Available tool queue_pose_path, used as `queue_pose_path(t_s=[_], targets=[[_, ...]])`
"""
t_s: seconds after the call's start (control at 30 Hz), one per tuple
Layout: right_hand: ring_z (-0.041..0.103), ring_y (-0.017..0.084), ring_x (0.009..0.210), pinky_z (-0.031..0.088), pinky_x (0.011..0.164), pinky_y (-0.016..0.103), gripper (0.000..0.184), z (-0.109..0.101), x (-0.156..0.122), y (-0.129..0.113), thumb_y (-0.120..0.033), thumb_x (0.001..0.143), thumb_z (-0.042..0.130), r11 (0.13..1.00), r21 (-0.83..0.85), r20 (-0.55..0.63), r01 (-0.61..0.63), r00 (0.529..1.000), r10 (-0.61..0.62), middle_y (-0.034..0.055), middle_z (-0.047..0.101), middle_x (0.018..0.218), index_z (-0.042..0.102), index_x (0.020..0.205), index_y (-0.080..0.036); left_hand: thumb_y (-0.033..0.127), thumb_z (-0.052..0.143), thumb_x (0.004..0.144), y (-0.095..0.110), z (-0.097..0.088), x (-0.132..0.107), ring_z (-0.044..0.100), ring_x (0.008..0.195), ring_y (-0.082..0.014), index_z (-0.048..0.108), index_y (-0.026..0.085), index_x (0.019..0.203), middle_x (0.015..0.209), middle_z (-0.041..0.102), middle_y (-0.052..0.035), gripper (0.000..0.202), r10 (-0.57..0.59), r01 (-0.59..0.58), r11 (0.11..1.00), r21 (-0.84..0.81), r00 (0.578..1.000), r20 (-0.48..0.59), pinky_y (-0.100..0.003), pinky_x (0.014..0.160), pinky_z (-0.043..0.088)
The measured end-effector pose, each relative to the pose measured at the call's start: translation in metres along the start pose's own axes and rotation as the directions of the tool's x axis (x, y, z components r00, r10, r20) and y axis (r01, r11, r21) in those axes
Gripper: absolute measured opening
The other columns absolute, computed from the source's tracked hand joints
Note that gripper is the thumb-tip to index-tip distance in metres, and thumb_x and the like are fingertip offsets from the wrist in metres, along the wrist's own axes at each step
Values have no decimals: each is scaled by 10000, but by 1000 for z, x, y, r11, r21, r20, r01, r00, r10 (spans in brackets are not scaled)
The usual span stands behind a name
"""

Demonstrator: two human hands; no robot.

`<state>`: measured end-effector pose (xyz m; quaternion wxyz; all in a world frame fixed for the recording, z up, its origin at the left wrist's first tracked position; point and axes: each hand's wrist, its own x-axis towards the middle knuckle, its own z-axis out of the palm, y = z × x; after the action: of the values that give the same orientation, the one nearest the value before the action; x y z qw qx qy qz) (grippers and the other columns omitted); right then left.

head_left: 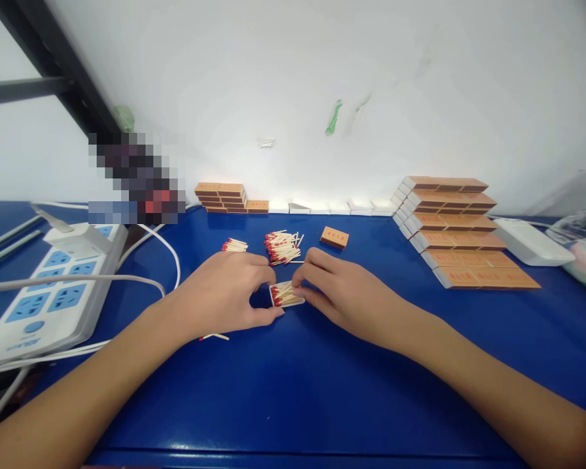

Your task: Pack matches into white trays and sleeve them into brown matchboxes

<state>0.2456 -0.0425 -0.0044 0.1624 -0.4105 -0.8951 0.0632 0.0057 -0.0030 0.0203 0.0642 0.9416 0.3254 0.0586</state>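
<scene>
A small white matchbox tray (287, 294) holding red-tipped matches lies on the blue table (293, 391). My left hand (224, 293) curls round its left end, thumb and fingers pinching it. My right hand (332, 286) grips its right end with closed fingers. Just behind the hands lies a loose pile of matches (282, 247), with a smaller bundle of matches (234, 245) to the left. A single closed orange matchbox (334, 237) sits behind my right hand. One stray match (215, 337) lies under my left wrist.
A stepped stack of orange matchboxes (461, 241) fills the right side. A smaller stack of matchboxes (224, 197) and a row of white trays (342, 207) line the wall. A white power strip (53, 286) with cables lies left. A white box (532, 242) sits far right.
</scene>
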Motion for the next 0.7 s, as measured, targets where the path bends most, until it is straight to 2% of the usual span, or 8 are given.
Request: queue_pose_path(t_s=[0.2,0.47,0.7], targets=[[527,131,685,423,634,302,127,-2,-2,7,-244,1068,545,997,63,1,-42,999,42,49,585,1033,644,1020,-181,434,735,901,0,-1,0,629,718,-154,772,183,962,852,705,-6,261,0,0,1000,-13,1000,-5,-297,616,399],[584,154,772,445,668,296,109,5,-1,2,-196,1060,529,985,158,53,-72,997,65,52,607,1023,636,1035,-196,425,723,903,0,0,0,621,705,-154,765,182,933,827,695,-7,249,16,-16,1000,-10,1000,-1,-299,612,399],[573,140,751,431,653,289,87,-1,-2,2,-190,1027,586,971,199,51,-130,991,123,35,617,988,651,971,-202,412,715,905,0,2,0,632,725,-156,764,193,958,850,707,-10,231,22,-22,1000,-12,1000,-11,-292,623,405]])
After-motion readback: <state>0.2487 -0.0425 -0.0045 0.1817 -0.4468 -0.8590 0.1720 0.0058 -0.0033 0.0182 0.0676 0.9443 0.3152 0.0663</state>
